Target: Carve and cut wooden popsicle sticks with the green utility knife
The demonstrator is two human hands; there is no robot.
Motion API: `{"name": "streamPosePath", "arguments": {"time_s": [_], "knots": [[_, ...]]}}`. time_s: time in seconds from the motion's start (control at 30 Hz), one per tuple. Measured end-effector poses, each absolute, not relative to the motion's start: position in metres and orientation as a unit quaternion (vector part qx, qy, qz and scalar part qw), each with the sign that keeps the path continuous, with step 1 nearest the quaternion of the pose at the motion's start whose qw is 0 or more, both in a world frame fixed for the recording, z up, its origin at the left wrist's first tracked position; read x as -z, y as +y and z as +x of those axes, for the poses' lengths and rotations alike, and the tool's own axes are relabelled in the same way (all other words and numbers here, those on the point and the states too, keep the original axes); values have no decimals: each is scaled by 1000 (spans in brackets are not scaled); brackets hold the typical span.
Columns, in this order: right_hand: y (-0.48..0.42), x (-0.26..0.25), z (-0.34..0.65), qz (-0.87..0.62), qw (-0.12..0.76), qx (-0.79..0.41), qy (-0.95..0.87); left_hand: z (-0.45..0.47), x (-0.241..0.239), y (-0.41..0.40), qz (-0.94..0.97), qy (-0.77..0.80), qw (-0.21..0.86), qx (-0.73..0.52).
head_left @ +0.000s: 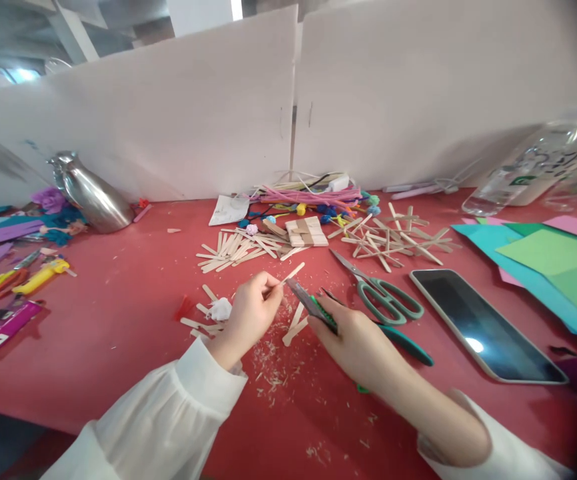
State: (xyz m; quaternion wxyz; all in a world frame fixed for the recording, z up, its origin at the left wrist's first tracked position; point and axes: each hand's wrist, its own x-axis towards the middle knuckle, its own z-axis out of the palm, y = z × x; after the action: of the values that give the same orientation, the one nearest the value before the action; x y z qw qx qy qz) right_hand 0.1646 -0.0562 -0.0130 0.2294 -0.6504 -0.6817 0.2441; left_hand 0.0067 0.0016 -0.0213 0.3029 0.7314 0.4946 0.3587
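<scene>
My left hand (252,313) pinches a wooden craft stick (294,271), whose free end points up and to the right. In my right hand (356,340) is a green utility knife (324,312), its blade out and close to the stick; whether the two touch I cannot tell. Wood shavings (274,373) lie scattered on the red table below both hands. Two loose craft sticks (296,327) rest between the hands. Just beyond my right hand lie grey-green scissors (386,297), and a tool with a dark green handle (406,343) is partly hidden by that hand.
Piles of craft sticks (233,248) lie ahead, near bundled pink pipe cleaners (313,195). A phone (483,323) and coloured paper (548,253) are at right. On the left are a steel jug (93,197), a yellow glue gun (43,275) and a purple power strip (6,328). White panels (168,113) stand behind.
</scene>
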Motion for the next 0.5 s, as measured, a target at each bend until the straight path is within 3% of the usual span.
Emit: {"name": "streamPosePath", "arguments": {"time_s": [0.17, 0.5], "knots": [[-59, 13, 169, -668, 226, -189, -684, 9, 19, 2, 732, 497, 300, -357], [-43, 10, 185, -595, 272, -395, -644, 15, 12, 11, 679, 507, 357, -393]]}}
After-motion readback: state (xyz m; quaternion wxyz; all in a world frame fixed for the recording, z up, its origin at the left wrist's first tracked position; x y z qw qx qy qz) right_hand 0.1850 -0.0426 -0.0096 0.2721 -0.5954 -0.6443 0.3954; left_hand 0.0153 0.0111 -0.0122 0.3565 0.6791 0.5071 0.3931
